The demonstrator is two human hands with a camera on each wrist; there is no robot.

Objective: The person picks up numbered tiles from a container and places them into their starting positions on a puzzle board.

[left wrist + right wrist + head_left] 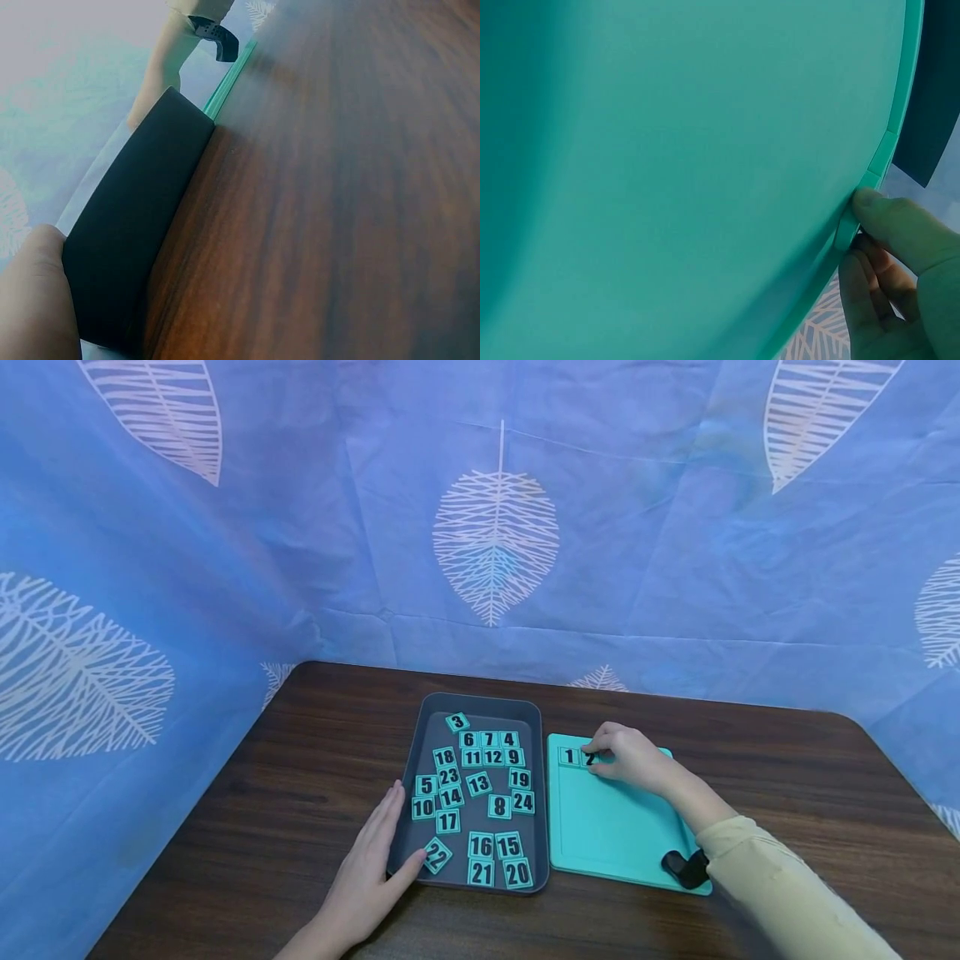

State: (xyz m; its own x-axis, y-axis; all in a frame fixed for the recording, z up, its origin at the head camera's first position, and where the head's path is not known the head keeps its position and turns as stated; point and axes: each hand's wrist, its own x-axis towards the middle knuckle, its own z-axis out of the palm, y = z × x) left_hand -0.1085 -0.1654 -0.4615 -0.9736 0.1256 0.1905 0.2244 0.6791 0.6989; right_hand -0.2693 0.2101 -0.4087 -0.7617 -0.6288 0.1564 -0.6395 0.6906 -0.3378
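Note:
My right hand (630, 756) pinches a turquoise number tile marked 2 (589, 759) between thumb and fingertips at the upper left of a turquoise board (615, 827). Up close in the right wrist view, the tile (846, 229) stands at the board's raised rim. Just left of it lies tile 1 (569, 756). My left hand (363, 868) rests at the lower left corner of a dark grey tray (465, 887). Its fingers lie straight along the outer side, and the thumb reaches over the rim beside tile 22 (437, 856). Several loose number tiles (491, 758) lie face up in the tray.
The tray stands close beside the board on a dark wooden table (300, 760). A black strap-like piece (684, 868) hangs at my right sleeve, over the board's lower right corner. A blue cloth with white leaf prints (495, 543) hangs behind the table.

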